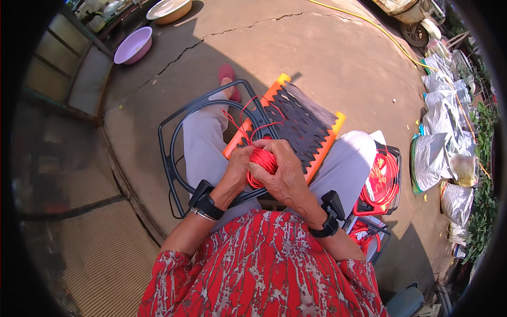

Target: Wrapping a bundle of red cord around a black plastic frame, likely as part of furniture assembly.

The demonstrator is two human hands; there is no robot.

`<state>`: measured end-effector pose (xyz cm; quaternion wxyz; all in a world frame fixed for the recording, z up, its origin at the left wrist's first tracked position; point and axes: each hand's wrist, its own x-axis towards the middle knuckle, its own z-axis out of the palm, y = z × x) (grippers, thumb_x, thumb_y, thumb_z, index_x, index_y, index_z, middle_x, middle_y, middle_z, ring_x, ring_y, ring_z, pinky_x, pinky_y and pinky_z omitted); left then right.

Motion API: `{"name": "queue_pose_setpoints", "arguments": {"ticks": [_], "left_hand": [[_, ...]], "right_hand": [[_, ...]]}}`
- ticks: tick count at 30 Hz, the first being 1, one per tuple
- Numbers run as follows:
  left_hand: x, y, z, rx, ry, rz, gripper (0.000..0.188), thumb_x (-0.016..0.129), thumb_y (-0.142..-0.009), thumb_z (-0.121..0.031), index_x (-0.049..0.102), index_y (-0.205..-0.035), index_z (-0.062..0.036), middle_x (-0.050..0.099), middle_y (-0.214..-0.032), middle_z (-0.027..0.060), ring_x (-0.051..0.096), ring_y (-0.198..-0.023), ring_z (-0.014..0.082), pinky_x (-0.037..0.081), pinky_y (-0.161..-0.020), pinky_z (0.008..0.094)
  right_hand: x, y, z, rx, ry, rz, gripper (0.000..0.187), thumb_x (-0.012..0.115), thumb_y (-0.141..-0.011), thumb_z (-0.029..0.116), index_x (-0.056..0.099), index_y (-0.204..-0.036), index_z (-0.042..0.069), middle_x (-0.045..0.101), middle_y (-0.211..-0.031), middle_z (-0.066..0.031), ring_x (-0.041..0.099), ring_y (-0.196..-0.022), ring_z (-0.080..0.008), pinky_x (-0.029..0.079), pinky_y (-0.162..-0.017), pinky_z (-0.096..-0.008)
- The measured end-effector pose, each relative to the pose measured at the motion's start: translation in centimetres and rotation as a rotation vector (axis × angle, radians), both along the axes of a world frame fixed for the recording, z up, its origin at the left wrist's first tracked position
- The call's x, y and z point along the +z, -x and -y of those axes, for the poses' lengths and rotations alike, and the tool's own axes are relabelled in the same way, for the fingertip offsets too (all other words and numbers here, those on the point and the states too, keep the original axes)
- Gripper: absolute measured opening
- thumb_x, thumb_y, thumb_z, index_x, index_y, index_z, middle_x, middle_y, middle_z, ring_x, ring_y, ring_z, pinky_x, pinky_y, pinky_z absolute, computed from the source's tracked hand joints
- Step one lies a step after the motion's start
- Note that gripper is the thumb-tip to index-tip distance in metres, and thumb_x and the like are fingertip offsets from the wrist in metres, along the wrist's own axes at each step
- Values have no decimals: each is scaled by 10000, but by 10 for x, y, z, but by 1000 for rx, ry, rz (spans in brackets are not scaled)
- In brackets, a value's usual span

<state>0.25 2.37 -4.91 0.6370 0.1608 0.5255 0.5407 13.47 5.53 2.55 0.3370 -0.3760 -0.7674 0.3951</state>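
A wound ball of red cord sits between my two hands above my lap. My right hand wraps round it from the right, with the thumb across its front. On its left side, my left hand closes with pinched fingers on the ball's edge. Loose red strands loop up from the ball over a black plastic frame with a curved inner ring, which lies across my left thigh. Beyond my hands, between my knees, is an orange-sided piece with black zigzag-edged slats. The undersides of my fingers are hidden.
To my right, a black-edged container holds coiled red cord, with more red cord in a second container nearer. White sacks line the right side. A purple basin and an orange basin stand far left.
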Motion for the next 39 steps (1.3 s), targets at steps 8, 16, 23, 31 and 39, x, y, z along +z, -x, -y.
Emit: {"name": "queue_pose_setpoints", "arguments": {"ticks": [8, 16, 23, 31, 39], "left_hand": [[8, 12, 8, 74, -54, 491, 217, 485, -977, -189, 558, -1098, -24, 630, -943, 70, 655, -787, 167, 561, -674, 269], [15, 20, 15, 47, -75, 354, 170, 503, -940, -58, 583, -1062, 28, 647, -925, 102, 673, -779, 205, 574, -709, 298], [32, 23, 14, -47, -5, 103, 162, 537, -920, -53, 585, -1052, 28, 648, -836, 95, 628, -587, 157, 527, -489, 253], [62, 23, 2, -163, -1, 64, 197, 520, -947, -177, 580, -905, 6, 602, -603, 104, 527, -392, 155, 391, -340, 232], [51, 18, 8, -170, 56, 10, 210, 533, -942, -178, 575, -845, 3, 588, -585, 95, 476, -359, 147, 314, -310, 251]], "right_hand": [[1, 4, -5, 375, 489, -342, 665, 810, -721, 168, 461, -1277, 57, 475, -1351, -159, 485, -1248, -288, 383, -1050, -361], [-5, 1, -19, 511, -72, 19, 801, 830, -678, 281, 452, -1350, 66, 446, -1387, -144, 375, -1333, -318, 292, -1104, -420], [-16, 7, -25, 466, -313, -156, 528, 812, -710, 217, 569, -1147, 47, 602, -1152, -115, 572, -1102, -273, 439, -955, -394], [43, -65, -28, 337, 694, -611, 227, 736, -780, 151, 578, -894, 35, 599, -690, -47, 606, -648, -139, 495, -646, -282], [49, -290, -33, -362, 576, -839, 158, 578, -936, 230, 533, -913, 81, 385, -562, 36, 371, -462, -67, 388, -470, -254]]}}
